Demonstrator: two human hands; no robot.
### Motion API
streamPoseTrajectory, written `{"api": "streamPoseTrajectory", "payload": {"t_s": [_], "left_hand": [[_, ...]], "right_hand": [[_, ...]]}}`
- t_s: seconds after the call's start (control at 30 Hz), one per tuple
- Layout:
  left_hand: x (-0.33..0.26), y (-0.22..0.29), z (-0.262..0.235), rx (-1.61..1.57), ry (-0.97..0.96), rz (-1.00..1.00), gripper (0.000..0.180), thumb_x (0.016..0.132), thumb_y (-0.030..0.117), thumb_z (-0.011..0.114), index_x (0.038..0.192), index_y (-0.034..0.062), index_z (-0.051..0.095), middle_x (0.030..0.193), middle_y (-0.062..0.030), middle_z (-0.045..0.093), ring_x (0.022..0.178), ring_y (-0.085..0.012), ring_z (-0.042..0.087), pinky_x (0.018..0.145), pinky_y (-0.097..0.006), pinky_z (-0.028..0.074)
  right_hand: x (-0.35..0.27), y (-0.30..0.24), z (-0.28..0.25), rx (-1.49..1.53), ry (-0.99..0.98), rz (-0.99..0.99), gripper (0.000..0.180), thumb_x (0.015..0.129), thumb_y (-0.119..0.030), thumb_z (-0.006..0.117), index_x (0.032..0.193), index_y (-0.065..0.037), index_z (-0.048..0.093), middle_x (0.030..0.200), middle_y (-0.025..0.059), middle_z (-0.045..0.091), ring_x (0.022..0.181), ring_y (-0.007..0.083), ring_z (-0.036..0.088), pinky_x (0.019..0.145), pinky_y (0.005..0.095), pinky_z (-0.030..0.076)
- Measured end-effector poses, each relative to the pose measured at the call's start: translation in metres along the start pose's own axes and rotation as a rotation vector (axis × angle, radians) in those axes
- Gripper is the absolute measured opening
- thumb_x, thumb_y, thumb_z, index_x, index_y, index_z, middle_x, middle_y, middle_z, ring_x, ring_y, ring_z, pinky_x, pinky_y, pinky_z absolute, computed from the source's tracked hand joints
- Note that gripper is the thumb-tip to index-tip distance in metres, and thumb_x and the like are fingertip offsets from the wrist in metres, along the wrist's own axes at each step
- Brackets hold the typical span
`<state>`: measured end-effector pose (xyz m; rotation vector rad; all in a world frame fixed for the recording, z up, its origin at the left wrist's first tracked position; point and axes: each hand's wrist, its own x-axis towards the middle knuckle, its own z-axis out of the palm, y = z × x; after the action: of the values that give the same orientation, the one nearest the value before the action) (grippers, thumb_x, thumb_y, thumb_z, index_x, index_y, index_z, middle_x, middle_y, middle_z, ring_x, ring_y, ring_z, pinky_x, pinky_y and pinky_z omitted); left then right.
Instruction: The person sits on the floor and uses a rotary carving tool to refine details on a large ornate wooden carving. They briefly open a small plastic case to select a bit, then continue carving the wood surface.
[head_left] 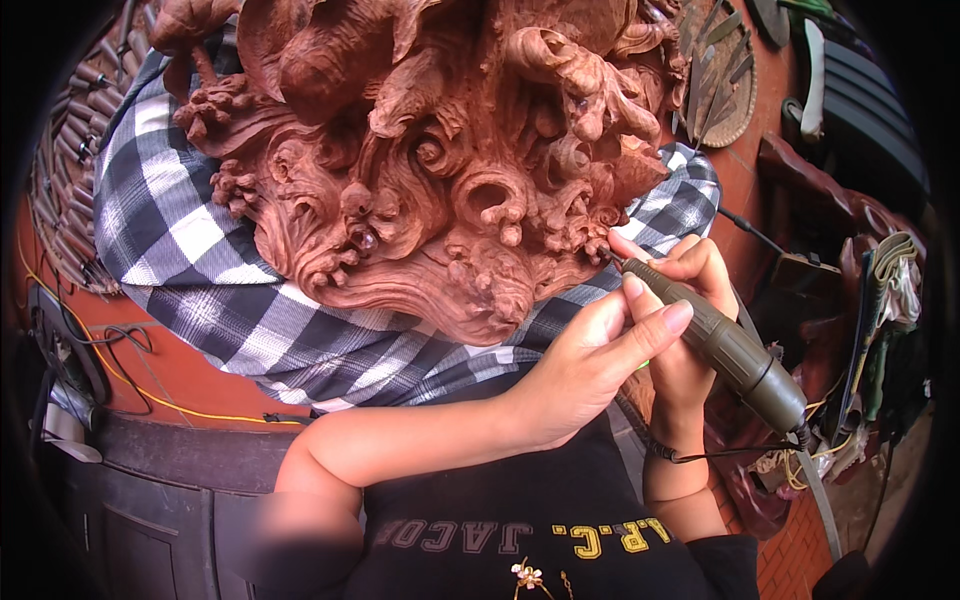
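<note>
A dark green handheld rotary tool (pixel 738 358) slants up and to the left, its nose at the lower right edge of a reddish-brown wood carving (pixel 420 200). My right hand (pixel 695 275) is closed around the front of the tool, and one finger rests near the bit by the carved clusters. From the left, my left hand (pixel 595 355) crosses over, its thumb and fingertips closed against the tool's front part. Deep curls, knobs and wave-like ridges cover the carving. Its upper part runs out of view, and the tiny bit is hard to make out.
Black-and-white checked cloth (pixel 180 230) lies under the carving. Many wooden-handled tools (pixel 75 170) are packed at the far left. A round woven tray (pixel 735 90) holds flat tools at the upper right. A yellow cable (pixel 180 410) crosses the tiled floor; dark carved wood (pixel 815 180) stands at right.
</note>
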<state>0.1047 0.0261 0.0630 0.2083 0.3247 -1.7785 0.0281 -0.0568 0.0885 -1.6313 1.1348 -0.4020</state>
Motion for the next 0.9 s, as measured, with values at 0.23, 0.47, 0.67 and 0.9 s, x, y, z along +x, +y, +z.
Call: {"api": "streamPoseTrajectory", "payload": {"t_s": [0.23, 0.47, 0.67, 0.9], "left_hand": [[-0.001, 0.002, 0.005, -0.055, 0.047, 0.03, 0.038, 0.1, 0.031, 0.05, 0.118, -0.0026, 0.045, 0.113, -0.0054, 0.05, 0.107, -0.0084, 0.045, 0.095, -0.026, 0.038], [0.0, 0.006, 0.001, -0.108, 0.027, -0.005, 0.04, 0.101, 0.03, 0.047, 0.125, -0.0015, 0.043, 0.124, -0.0076, 0.049, 0.119, -0.0137, 0.044, 0.105, -0.034, 0.032], [0.002, 0.01, -0.002, -0.14, -0.002, -0.008, 0.04, 0.101, 0.03, 0.047, 0.126, -0.0012, 0.044, 0.125, -0.0079, 0.049, 0.121, -0.0142, 0.043, 0.105, -0.035, 0.032], [-0.002, 0.009, -0.003, -0.192, -0.004, -0.015, 0.037, 0.1, 0.029, 0.049, 0.122, -0.0014, 0.046, 0.122, -0.006, 0.049, 0.117, -0.0107, 0.043, 0.104, -0.03, 0.032]], "right_hand": [[0.004, -0.001, -0.003, -0.018, -0.048, 0.011, 0.022, 0.081, 0.004, 0.065, 0.079, 0.0, 0.044, 0.073, 0.0019, 0.043, 0.069, 0.0066, 0.049, 0.095, 0.0491, 0.051], [0.007, -0.015, 0.0, -0.148, -0.04, 0.137, 0.024, 0.08, 0.005, 0.067, 0.078, -0.001, 0.044, 0.076, 0.0019, 0.046, 0.088, 0.0181, 0.063, 0.087, 0.0359, 0.053], [0.012, -0.018, 0.001, -0.242, -0.034, 0.147, 0.027, 0.08, 0.0, 0.071, 0.077, -0.001, 0.045, 0.074, 0.0028, 0.051, 0.094, 0.0227, 0.067, 0.078, 0.0307, 0.054], [0.01, -0.015, 0.0, -0.176, -0.055, 0.131, 0.026, 0.08, 0.001, 0.07, 0.077, -0.001, 0.045, 0.076, 0.0032, 0.053, 0.093, 0.0211, 0.066, 0.078, 0.0297, 0.054]]}}
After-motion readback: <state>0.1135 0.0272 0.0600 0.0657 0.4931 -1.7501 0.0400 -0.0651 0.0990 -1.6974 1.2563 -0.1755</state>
